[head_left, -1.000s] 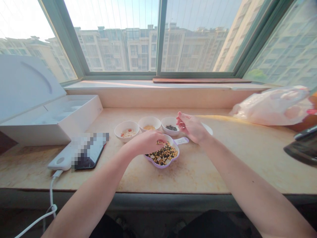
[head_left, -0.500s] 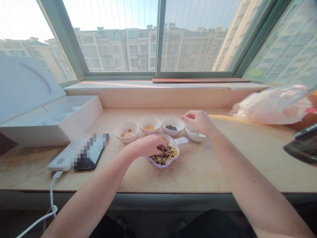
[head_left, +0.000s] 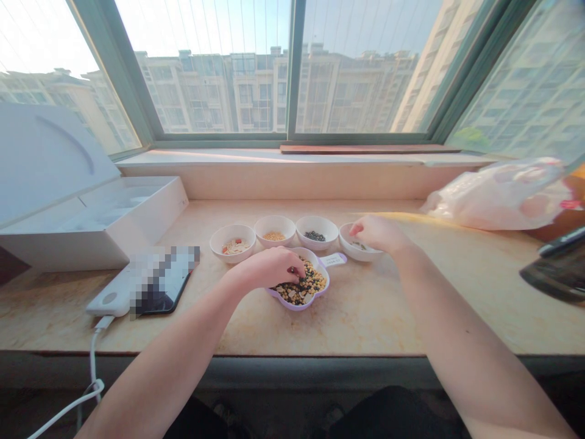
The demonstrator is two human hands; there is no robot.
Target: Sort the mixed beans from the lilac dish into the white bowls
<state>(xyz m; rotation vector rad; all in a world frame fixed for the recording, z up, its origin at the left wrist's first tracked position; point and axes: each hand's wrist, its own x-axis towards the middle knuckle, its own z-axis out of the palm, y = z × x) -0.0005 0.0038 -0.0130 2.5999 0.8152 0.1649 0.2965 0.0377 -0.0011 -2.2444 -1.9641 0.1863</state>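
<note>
While the left hand (head_left: pixel 269 268) is lowered into the purple dish (head_left: pixel 299 303), its fingers are curled and their tips are pressed among the mixed beans (head_left: pixel 307 286); whether a bean is pinched between them cannot be told. The dish is set on the stone counter (head_left: pixel 365 314) near its front edge, with its short handle (head_left: pixel 334 260) turned to the right. The right hand (head_left: pixel 377 235) is held over the rightmost white bowl (head_left: pixel 351 251), knuckles up, with the fingertips bunched and pointed down inside the rim; whether anything is gripped there cannot be told. Three more are lined up to its left, just behind the dish: a bowl of black grains (head_left: pixel 315 246), a bowl of yellow grains (head_left: pixel 262 230) and a bowl of pale and red pieces (head_left: pixel 219 250). Well to the left, a phone (head_left: pixel 167 294) is laid beside a white power bank (head_left: pixel 112 297), from which a white cable (head_left: pixel 94 360) is hung over the edge. An open white box (head_left: pixel 100 239) is placed behind them, and a plastic bag (head_left: pixel 498 195) is seen at the far right.
</note>
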